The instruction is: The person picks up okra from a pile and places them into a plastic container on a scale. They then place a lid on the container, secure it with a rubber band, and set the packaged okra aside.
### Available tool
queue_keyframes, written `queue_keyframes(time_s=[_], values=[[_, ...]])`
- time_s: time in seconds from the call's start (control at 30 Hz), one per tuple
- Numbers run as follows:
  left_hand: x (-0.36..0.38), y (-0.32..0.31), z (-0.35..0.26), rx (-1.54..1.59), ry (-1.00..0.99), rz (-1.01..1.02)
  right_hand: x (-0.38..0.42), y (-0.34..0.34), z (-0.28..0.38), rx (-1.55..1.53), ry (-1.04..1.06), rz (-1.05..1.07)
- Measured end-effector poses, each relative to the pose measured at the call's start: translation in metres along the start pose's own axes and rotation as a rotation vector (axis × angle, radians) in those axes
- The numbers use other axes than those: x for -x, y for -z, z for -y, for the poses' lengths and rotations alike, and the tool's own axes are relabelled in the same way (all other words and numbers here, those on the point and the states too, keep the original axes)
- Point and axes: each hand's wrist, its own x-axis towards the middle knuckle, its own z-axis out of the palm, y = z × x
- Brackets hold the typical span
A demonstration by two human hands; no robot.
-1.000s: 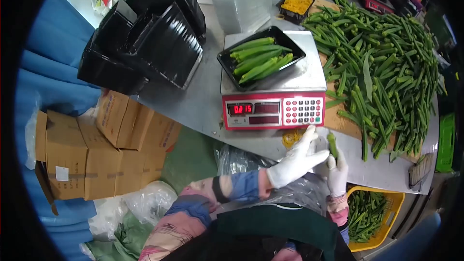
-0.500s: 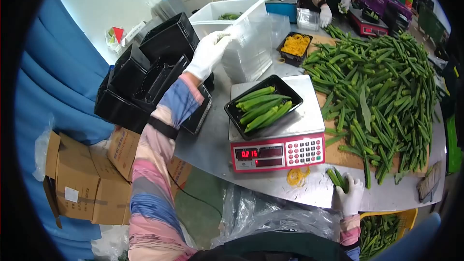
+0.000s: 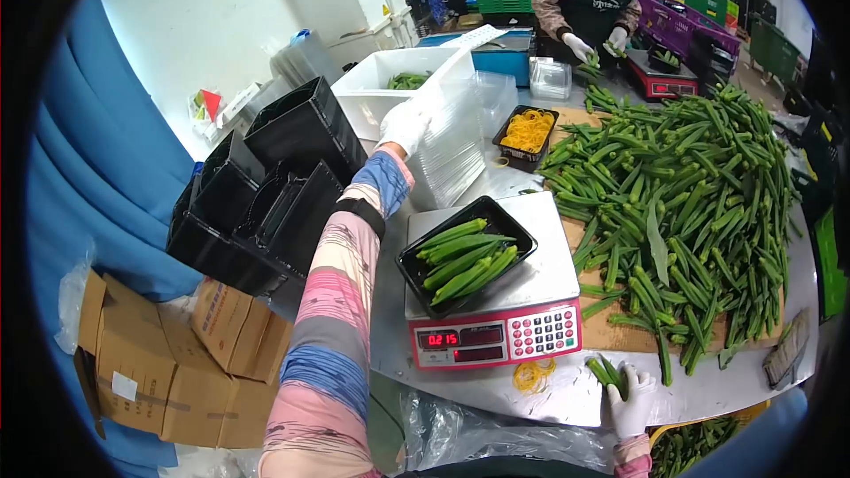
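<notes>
My gloved left hand (image 3: pixel 407 124) reaches out to a tall stack of clear plastic lids (image 3: pixel 447 155), its fingers closed at the stack's upper left edge and partly lost against the clear plastic. Near the table's front edge, my gloved right hand (image 3: pixel 632 400) is wrapped round a few okra pods (image 3: pixel 606 372). Between the hands stands a red-framed digital scale (image 3: pixel 491 336) reading 0.215. A black tray (image 3: pixel 512 253) lies askew on its metal plate, with several okra pods (image 3: pixel 465 257) inside.
A large okra pile (image 3: pixel 682 221) covers the table's right side. Rubber bands fill a black basket (image 3: pixel 524 152); loose ones (image 3: pixel 533 375) lie before the scale. Black trays (image 3: pixel 266 212) and a white bin (image 3: pixel 354 106) stand left. Across the table, a co-worker (image 3: pixel 593 9) handles okra.
My left hand has shifted against the lid stack, its arm reaching further over the table. The right hand still holds okra. The view has tilted up, showing more of the co-worker.
</notes>
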Motion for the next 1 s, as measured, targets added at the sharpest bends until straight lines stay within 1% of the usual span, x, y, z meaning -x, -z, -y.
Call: queue_keyframes(time_s=[0.07, 0.1, 0.2, 0.23, 0.3, 0.4, 0.5, 0.7, 0.8, 0.9, 1.0], values=[[-0.013, -0.001, 0.009, -0.042, 0.037, 0.091, 0.000, -0.002, -0.003, -0.001, -0.009, -0.009], [-0.016, -0.003, 0.011, -0.039, -0.014, 0.073, 0.000, -0.003, -0.003, -0.002, -0.013, -0.010], [-0.032, 0.000, 0.016, -0.106, -0.034, 0.271, -0.003, -0.002, 0.001, -0.033, 0.002, -0.038], [-0.035, 0.002, 0.014, -0.122, -0.036, 0.313, -0.001, -0.004, -0.005, -0.023, -0.025, -0.010], [-0.040, 0.005, 0.015, -0.155, -0.038, 0.395, -0.001, -0.004, -0.005, -0.038, -0.011, -0.028], [-0.043, 0.010, 0.026, 0.175, -0.074, 0.435, -0.004, -0.001, 0.000, -0.049, -0.018, -0.031], [-0.030, 0.006, 0.032, 0.698, 0.104, 0.381, -0.004, -0.003, -0.001, -0.052, -0.028, -0.031], [-0.031, 0.018, 0.029, 0.585, 0.127, 0.449, -0.005, -0.001, 0.000, -0.060, -0.041, -0.023], [-0.030, 0.020, 0.023, 0.632, 0.138, 0.424, -0.008, 0.000, 0.006, -0.059, -0.055, -0.028], [-0.036, 0.016, 0.026, 0.540, 0.136, 0.452, -0.008, 0.002, 0.008, -0.050, -0.061, -0.029], [-0.039, 0.012, 0.024, 0.553, 0.190, 0.430, -0.008, 0.001, 0.007, -0.055, -0.048, -0.036]])
